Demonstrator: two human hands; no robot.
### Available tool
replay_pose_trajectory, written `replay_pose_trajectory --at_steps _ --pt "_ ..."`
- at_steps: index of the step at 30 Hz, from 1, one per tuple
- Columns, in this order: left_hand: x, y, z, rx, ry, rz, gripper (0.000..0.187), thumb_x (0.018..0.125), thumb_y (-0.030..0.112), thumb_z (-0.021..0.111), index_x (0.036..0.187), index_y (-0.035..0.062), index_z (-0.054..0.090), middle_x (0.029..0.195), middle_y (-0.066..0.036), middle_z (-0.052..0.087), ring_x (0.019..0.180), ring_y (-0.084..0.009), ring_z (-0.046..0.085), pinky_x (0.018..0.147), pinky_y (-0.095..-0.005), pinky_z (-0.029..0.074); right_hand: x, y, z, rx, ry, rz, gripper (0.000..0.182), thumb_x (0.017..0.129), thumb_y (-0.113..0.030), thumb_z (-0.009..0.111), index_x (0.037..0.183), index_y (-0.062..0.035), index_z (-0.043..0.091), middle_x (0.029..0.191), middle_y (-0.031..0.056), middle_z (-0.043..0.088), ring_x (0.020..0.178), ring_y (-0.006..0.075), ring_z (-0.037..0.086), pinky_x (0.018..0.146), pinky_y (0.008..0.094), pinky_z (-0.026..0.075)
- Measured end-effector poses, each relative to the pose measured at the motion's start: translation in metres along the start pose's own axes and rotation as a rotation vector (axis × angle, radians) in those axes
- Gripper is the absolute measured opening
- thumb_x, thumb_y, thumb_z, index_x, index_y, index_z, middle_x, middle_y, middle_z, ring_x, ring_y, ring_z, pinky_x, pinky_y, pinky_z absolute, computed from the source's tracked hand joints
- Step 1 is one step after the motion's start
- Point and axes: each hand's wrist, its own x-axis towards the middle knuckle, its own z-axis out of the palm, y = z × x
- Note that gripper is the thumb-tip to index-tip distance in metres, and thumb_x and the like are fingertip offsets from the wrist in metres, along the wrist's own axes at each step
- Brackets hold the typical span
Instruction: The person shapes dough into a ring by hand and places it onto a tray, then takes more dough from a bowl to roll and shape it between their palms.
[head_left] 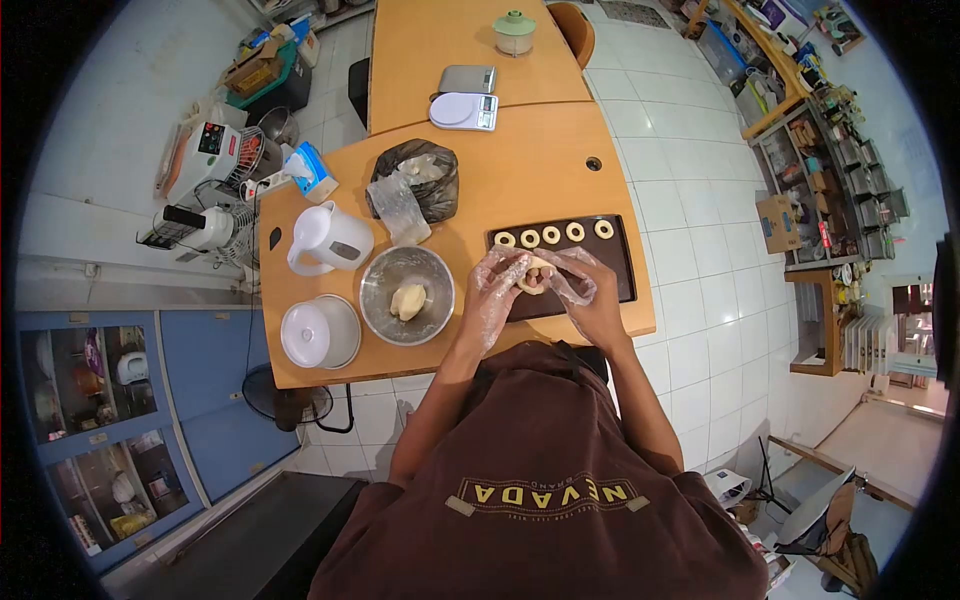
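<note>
Both of my hands wear clear plastic gloves dusted with flour. My left hand [494,290] and my right hand [586,285] meet around a pale dough ring [536,280], fingers closed on its two sides. The ring is held just above a dark baking tray [622,262]. Along the tray's far side lies a row of several small dough rings [551,235]. To the left of my hands, a steel mixing bowl [376,312] contains a lump of dough [407,301]. Fingers cover part of the held ring.
Left on the wooden table [520,150] stand a white electric kettle [335,237] and a white lidded container [320,332]. Behind the bowl are a black plastic bag [437,195] and a tissue box [312,172]. Farther back sit a kitchen scale [463,112] and a green-lidded pot [514,35].
</note>
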Motion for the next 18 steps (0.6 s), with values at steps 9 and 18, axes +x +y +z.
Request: replay_pose_trajectory --at_steps 9,18 --pt "-0.001 0.004 0.011 0.283 0.052 0.084 0.014 0.102 0.006 0.064 0.115 -0.0001 0.065 0.098 -0.005 0.068 0.090 -0.0117 0.065 0.085 -0.0287 0.054 -0.003 0.005 0.007 0.056 0.053 0.006 0.029 0.093 -0.004 0.072 0.122 -0.0037 0.075 0.106 0.0155 0.074 0.097 0.0242 0.070 0.086 0.0333 0.054" --pt "-0.003 -0.003 0.009 0.233 0.150 0.155 0.014 0.100 0.004 0.066 0.113 -0.0018 0.066 0.099 -0.006 0.068 0.090 -0.0126 0.066 0.087 -0.0291 0.054 -0.005 0.016 0.013 0.299 0.062 0.070 0.028 0.098 -0.007 0.070 0.124 -0.0009 0.074 0.109 0.0104 0.071 0.098 0.0148 0.065 0.086 0.0292 0.053"
